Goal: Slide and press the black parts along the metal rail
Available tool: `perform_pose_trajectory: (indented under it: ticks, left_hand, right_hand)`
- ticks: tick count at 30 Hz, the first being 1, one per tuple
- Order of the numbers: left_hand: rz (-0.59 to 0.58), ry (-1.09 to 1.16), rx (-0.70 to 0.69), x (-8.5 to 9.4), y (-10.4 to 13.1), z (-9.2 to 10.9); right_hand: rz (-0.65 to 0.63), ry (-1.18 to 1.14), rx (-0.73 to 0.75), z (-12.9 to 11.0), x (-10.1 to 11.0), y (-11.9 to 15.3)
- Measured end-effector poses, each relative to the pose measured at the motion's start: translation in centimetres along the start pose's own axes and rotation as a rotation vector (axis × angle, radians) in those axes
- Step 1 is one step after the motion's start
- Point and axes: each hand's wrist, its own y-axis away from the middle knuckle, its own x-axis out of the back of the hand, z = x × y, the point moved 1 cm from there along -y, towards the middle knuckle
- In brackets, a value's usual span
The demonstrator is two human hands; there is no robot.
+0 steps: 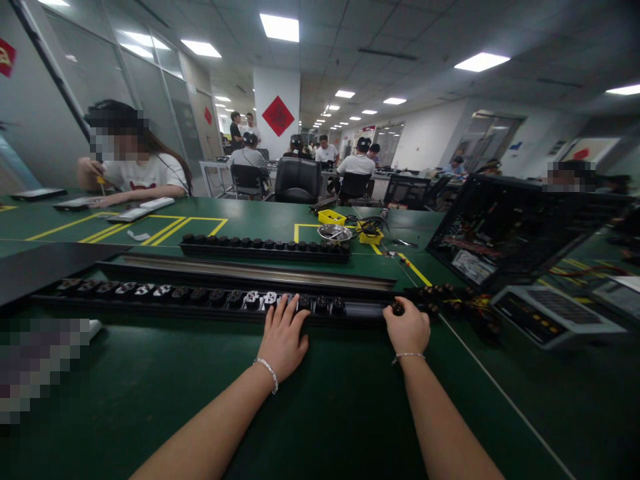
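Note:
A long black channel (367, 311), which looks like a power strip housing, lies across the green table in front of me. A row of socket modules (235, 297) sits in it, most black and several white. My left hand (283, 341) rests on this row with its fingers spread out. At the channel's right end my right hand (410, 328) is closed, fingers pinched around a small dark round part (398, 309) whose kind I cannot make out. Between the two hands, a stretch of the channel shows without modules. Just behind lies a second long black channel (260, 272).
Farther back is a black strip with sockets (265, 249). Yellow bins (332, 217) and a metal bowl (335, 233) stand behind it. An open computer case (520, 227), cables and a grey power unit (555, 317) occupy the right. A person (150, 170) sits across, at left.

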Motion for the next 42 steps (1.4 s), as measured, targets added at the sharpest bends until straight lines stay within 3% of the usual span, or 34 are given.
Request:
perform_pose_trajectory:
  ticks: [11,18,22,26,37,39,42]
  left_hand:
    - [-0.002,0.0,-0.002,-0.1,0.2,0.0]
    - [-0.001,0.007,-0.004,-0.1,0.1,-0.1]
    - [0.011,0.009,-0.011,-0.1,0.1,-0.1]
    - [0.015,-0.004,-0.014,0.0,0.1,-0.1]
    - [0.006,-0.009,-0.009,0.0,0.1,0.0]
    - [0.01,-0.006,-0.014,0.0,0.1,0.0]
    - [0.014,-0.002,-0.014,-0.1,0.1,0.0]
  right_hand:
    - [0.09,-0.001,-0.057,2.5,0.1,-1.5]
    - [0.262,0.037,-0.168,8.8,2.4,-4.5]
    - [0.173,0.056,-0.25,13.0,3.2,-5.8]
    - [0.073,0.04,-0.342,15.1,2.4,-6.4]
    - [0.25,0.038,-0.259,14.3,1.8,-6.1]
    - [0.298,0.051,-0.186,13.2,2.1,-5.8]
    - [0.356,0.019,0.055,9.9,2.2,-4.8]
